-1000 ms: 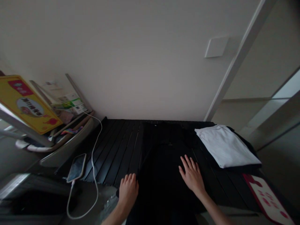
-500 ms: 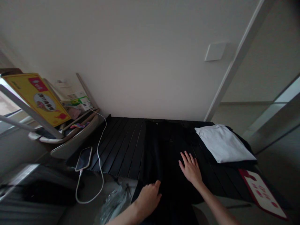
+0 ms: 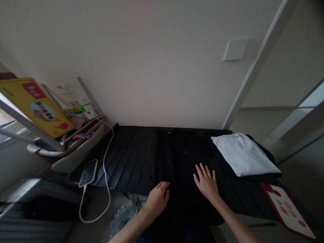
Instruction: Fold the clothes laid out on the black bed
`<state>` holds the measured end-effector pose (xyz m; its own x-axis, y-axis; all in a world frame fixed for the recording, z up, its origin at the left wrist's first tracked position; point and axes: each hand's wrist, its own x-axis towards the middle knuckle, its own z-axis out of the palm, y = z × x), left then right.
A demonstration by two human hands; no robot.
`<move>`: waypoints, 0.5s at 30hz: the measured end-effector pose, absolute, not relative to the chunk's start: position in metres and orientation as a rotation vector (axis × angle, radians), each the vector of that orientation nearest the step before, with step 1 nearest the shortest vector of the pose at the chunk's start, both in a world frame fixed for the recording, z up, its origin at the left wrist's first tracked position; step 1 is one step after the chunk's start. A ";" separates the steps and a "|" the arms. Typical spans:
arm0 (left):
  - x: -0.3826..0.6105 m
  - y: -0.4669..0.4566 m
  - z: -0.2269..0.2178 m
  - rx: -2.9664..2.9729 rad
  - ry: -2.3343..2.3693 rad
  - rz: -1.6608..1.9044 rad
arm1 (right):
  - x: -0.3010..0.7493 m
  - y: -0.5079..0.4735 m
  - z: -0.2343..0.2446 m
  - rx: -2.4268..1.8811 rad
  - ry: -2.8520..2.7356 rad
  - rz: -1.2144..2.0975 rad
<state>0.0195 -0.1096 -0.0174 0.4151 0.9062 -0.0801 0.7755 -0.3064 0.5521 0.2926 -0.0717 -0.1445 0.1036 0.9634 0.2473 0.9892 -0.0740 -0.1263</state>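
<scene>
A black garment (image 3: 186,168) lies spread over the black slatted table, its near part reaching down past the front edge. In the dark its kind is hard to make out; a small white tag shows near its far edge. My left hand (image 3: 159,195) is closed, fingers curled and pinching the cloth along the garment's left side. Palm down, my right hand (image 3: 206,182) rests flat on the garment's right part with its fingers spread. Right of that hand, a folded white cloth (image 3: 245,155) sits on top of dark fabric.
The slatted table (image 3: 129,155) stands against the wall. A phone (image 3: 88,172) with a white cable (image 3: 107,175) lies at its left end. Beyond are a loaded chair (image 3: 81,143) and a yellow box (image 3: 37,104). A red-edged card (image 3: 288,209) is at right, a clear plastic bag (image 3: 125,214) below.
My left hand has moved a little forward and left along the garment's side, its fingers curling in more. My right hand stays flat in about the same place. The view has shifted slightly.
</scene>
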 end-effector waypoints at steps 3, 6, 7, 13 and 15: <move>0.020 -0.075 -0.029 2.263 1.510 0.516 | 0.288 -0.063 -0.136 -2.127 -1.974 -0.167; 0.023 -0.042 -0.049 2.352 1.599 0.530 | 0.281 -0.045 -0.124 -2.016 -2.037 -0.169; 0.024 -0.033 -0.057 2.380 1.623 0.499 | 0.278 -0.037 -0.120 -1.973 -2.046 -0.158; 0.027 -0.015 -0.087 2.486 1.735 0.313 | 0.257 0.025 -0.096 -1.805 -2.060 -0.007; 0.027 -0.017 -0.089 2.485 1.748 0.304 | 0.247 0.051 -0.088 -1.773 -2.084 0.074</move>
